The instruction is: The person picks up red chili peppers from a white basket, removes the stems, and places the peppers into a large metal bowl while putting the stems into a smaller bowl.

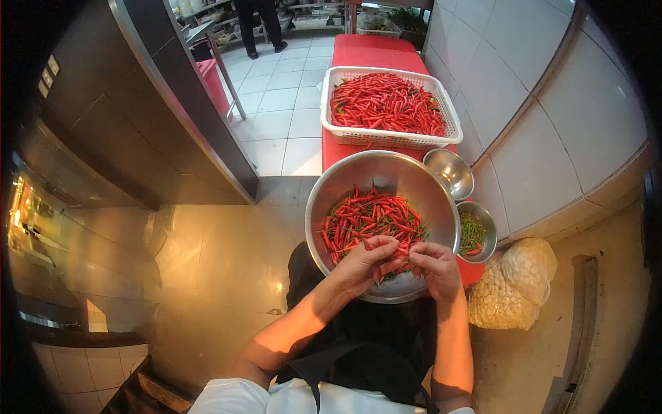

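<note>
Over the near side of a large steel bowl, my two hands almost meet. My left hand is closed in a pinch on a red chili pepper, partly covered by the fingers. Thumb and fingertips of my right hand are pressed together at that pepper's right end; whatever they pinch is too small to make out. Below them lies a heap of red chili peppers, many with green stems, inside the bowl.
Behind the bowl, a white basket full of red chilies stands on a red bench. At right are a small steel bowl, another bowl of green stems, and a filled bag by the tiled wall. Someone's legs show farther back.
</note>
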Tool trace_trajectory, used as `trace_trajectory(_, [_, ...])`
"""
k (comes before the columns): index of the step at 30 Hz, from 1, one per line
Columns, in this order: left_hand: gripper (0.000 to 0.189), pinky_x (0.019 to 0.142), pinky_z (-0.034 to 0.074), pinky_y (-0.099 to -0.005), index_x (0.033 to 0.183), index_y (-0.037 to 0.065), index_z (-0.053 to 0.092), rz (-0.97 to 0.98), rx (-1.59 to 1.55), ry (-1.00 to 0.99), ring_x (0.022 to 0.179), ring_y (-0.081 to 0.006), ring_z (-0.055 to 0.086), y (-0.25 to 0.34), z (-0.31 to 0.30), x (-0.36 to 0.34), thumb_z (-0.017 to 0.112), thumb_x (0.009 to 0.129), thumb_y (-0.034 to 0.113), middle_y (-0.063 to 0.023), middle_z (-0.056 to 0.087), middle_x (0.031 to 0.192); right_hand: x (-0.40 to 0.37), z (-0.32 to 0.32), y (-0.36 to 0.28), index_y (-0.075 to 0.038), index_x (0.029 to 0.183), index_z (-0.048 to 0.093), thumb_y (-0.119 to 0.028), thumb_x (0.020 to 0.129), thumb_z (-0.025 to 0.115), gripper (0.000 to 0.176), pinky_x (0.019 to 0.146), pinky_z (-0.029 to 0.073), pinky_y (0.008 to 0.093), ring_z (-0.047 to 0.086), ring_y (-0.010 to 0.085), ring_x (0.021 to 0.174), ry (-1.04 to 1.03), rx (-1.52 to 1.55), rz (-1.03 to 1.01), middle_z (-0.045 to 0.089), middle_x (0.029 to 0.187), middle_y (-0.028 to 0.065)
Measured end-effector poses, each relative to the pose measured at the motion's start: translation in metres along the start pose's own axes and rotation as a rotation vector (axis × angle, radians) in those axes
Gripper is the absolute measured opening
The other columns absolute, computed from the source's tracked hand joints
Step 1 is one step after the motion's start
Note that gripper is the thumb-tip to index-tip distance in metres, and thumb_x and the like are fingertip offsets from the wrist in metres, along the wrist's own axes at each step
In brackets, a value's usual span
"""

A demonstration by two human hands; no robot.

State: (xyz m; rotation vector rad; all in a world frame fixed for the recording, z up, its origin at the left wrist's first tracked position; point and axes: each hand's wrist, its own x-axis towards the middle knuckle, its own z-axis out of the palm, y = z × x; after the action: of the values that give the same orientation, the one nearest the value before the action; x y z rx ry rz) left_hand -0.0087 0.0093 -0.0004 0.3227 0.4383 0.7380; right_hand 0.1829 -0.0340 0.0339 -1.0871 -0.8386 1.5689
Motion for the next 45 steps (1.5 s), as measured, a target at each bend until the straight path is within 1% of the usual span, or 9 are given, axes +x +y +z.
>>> trace_trajectory(6, [0.013, 0.082, 0.061, -0.0254, 0.106, 0.004, 0.064, -0.032, -0.101, -0.05, 0.09, -0.0146, 0.071, -0.007, 0.006, 0.002, 0.065, 0.099, 0.015, -0.0058, 0.071, 0.099, -0.006, -0.005, 0.005, -0.002, 0.089, 0.07, -0.013, 0.088, 0.071, 0.011, 0.055, 0.042, 0.0242, 0.057, 0.0112, 0.062, -0.014, 0.278, 0.061, 0.062, 0.074, 0.0025])
trace_trajectory(9, [0.012, 0.083, 0.061, -0.0259, 0.106, 0.003, 0.064, 0.09, 0.042, 0.047, 0.091, -0.0166, 0.071, -0.005, 0.015, -0.002, 0.065, 0.098, 0.013, -0.0082, 0.071, 0.101, -0.009, 0.005, 0.002, -0.001, 0.09, 0.068, -0.01, 0.087, 0.071, 0.009, 0.054, 0.044, 0.0273, 0.057, 0.014, 0.061, 0.193, -0.009, -0.094, 0.062, 0.072, 0.0037])
trace_trajectory(13, [0.013, 0.085, 0.061, -0.0274, 0.106, 0.002, 0.064, 0.254, 0.159, 0.244, 0.095, -0.0184, 0.07, -0.025, 0.02, 0.0, 0.066, 0.097, 0.011, -0.0098, 0.071, 0.103, -0.01, 0.038, 0.002, -0.001, 0.081, 0.065, -0.001, 0.083, 0.07, 0.005, 0.062, 0.048, 0.0374, 0.06, 0.0285, 0.066, 0.561, -1.249, -0.82, 0.061, 0.075, 0.0122])
trace_trajectory(16, [0.013, 0.089, 0.061, -0.0294, 0.106, 0.002, 0.063, 0.211, -0.027, 0.253, 0.1, -0.0203, 0.07, -0.026, 0.013, 0.004, 0.065, 0.098, 0.011, -0.0107, 0.07, 0.105, -0.009, 0.038, -0.001, -0.002, 0.08, 0.064, -0.002, 0.083, 0.069, 0.006, 0.066, 0.049, 0.0402, 0.061, 0.032, 0.072, 0.67, -1.211, -0.859, 0.061, 0.077, 0.0125])
trace_trajectory(20, [0.012, 0.095, 0.06, -0.0334, 0.108, 0.002, 0.062, 0.138, -0.175, 0.187, 0.107, -0.0232, 0.068, -0.016, -0.008, 0.006, 0.061, 0.1, 0.011, -0.0118, 0.069, 0.112, -0.003, -0.02, -0.02, -0.001, 0.095, 0.069, -0.007, 0.087, 0.069, 0.01, 0.073, 0.051, 0.0428, 0.064, 0.0332, 0.083, 0.859, -1.204, -0.642, 0.066, 0.089, 0.0134])
trace_trajectory(23, [0.013, 0.097, 0.059, -0.0367, 0.109, 0.003, 0.062, 0.125, -0.221, 0.155, 0.11, -0.0242, 0.067, -0.008, -0.007, 0.004, 0.061, 0.1, 0.011, -0.0127, 0.069, 0.113, 0.004, -0.051, -0.031, -0.003, 0.103, 0.071, -0.011, 0.088, 0.07, 0.017, 0.079, 0.052, 0.0411, 0.066, 0.0332, 0.089, 0.989, -1.636, -0.808, 0.068, 0.097, 0.0147])
trace_trajectory(27, [0.014, 0.101, 0.057, -0.0416, 0.111, 0.003, 0.062, 0.123, -0.286, 0.085, 0.114, -0.0262, 0.066, -0.008, -0.008, 0.005, 0.061, 0.1, 0.012, -0.0144, 0.069, 0.114, -0.015, -0.007, -0.025, -0.002, 0.103, 0.071, -0.01, 0.086, 0.072, 0.019, 0.08, 0.052, 0.0383, 0.067, 0.0301, 0.093, 0.632, -1.005, -0.561, 0.069, 0.102, 0.0145])
trace_trajectory(30, [0.015, 0.101, 0.056, -0.0426, 0.111, 0.004, 0.063, 0.092, -0.324, 0.056, 0.116, -0.0274, 0.065, -0.012, -0.01, 0.009, 0.062, 0.099, 0.012, -0.0155, 0.069, 0.115, -0.027, 0.035, -0.008, -0.002, 0.098, 0.071, -0.007, 0.083, 0.073, 0.016, 0.077, 0.053, 0.0365, 0.067, 0.0287, 0.09, 0.381, -0.957, -0.589, 0.068, 0.098, 0.0126])
trace_trajectory(45, [0.015, 0.1, 0.055, -0.0372, 0.112, 0.004, 0.062, 0.121, -0.277, 0.078, 0.116, -0.0282, 0.065, -0.013, -0.003, 0.007, 0.06, 0.101, 0.013, -0.0162, 0.069, 0.117, -0.013, 0.046, 0.019, -0.005, 0.09, 0.071, -0.008, 0.079, 0.075, 0.012, 0.065, 0.051, 0.0373, 0.06, 0.0248, 0.077, 0.224, -1.395, -0.941, 0.059, 0.085, 0.0059])
